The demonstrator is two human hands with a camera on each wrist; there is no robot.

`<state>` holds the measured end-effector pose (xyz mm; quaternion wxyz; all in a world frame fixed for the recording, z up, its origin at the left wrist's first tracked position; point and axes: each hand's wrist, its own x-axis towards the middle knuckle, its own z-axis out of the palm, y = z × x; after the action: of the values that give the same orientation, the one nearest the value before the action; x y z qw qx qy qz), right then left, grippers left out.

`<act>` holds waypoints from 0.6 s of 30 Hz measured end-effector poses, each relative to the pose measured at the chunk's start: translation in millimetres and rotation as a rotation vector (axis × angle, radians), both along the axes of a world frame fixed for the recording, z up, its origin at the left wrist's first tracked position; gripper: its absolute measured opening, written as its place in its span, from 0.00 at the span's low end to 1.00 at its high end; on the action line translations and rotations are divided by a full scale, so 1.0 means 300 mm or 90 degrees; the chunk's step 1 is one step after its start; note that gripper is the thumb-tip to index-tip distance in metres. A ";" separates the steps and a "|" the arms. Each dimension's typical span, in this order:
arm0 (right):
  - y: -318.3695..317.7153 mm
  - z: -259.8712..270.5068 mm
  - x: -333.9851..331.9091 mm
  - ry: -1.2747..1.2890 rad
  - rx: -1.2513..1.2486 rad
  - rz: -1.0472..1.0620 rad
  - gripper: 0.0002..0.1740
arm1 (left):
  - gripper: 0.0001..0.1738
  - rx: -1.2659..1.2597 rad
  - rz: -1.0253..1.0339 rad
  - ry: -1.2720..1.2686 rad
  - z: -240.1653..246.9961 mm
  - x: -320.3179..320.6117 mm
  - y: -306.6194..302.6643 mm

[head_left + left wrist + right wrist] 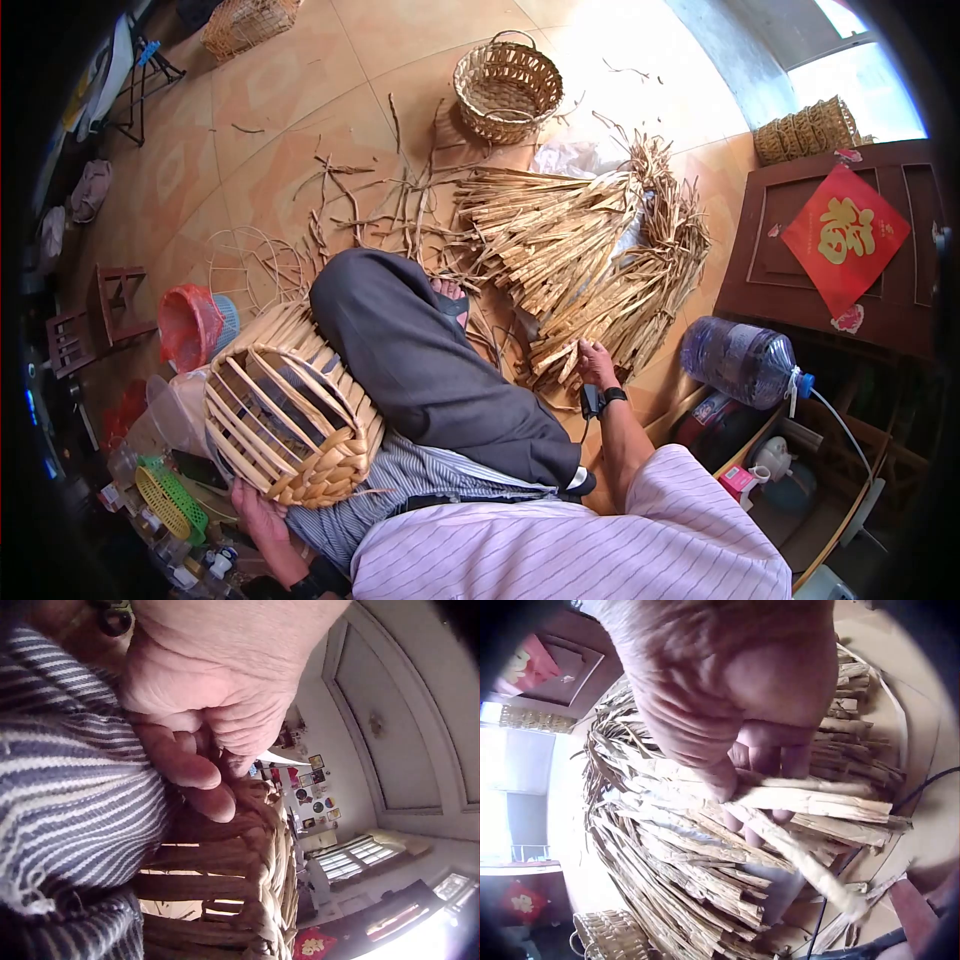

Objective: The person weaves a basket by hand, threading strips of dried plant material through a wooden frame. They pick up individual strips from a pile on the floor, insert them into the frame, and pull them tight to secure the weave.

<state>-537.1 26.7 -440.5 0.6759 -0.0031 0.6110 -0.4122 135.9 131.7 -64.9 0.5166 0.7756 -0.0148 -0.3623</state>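
A half-woven basket (285, 365) lies tilted on the person's lap, its slats spaced apart and a thick braid (330, 470) along one edge. The left hand (262, 515) grips it at the near edge; in the left wrist view, fingers (196, 771) and thumb curl at the woven rim (262, 847). Over the near end of a large fanned bundle of dried plant stalks (540, 220), the right hand (597, 366) pinches a few flat stalks. The right wrist view shows those stalks (802, 859) between thumb and fingers, their cut ends sticking out.
A finished round basket (508, 90) stands on the tiled floor beyond loose scattered stalks (345, 190). Right of the person are a large water bottle (740, 360) and a dark red cabinet (770, 250). A red-lined bucket (195, 325) stands at left.
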 end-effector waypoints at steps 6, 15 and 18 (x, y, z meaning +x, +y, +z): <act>-0.087 0.237 0.132 0.814 0.156 0.546 0.22 | 0.30 0.002 -0.077 0.034 -0.025 0.081 0.078; -0.232 0.209 0.161 0.848 -0.280 0.942 0.15 | 0.26 -0.008 -0.005 0.005 0.001 0.010 0.014; -0.170 0.207 0.114 0.862 -0.291 0.914 0.15 | 0.26 0.009 0.022 -0.022 -0.005 0.000 0.016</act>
<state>-502.9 -24.4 -378.5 0.2586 -0.7321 0.6260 0.0731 135.9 136.5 -66.3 0.5170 0.7856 -0.0075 -0.3398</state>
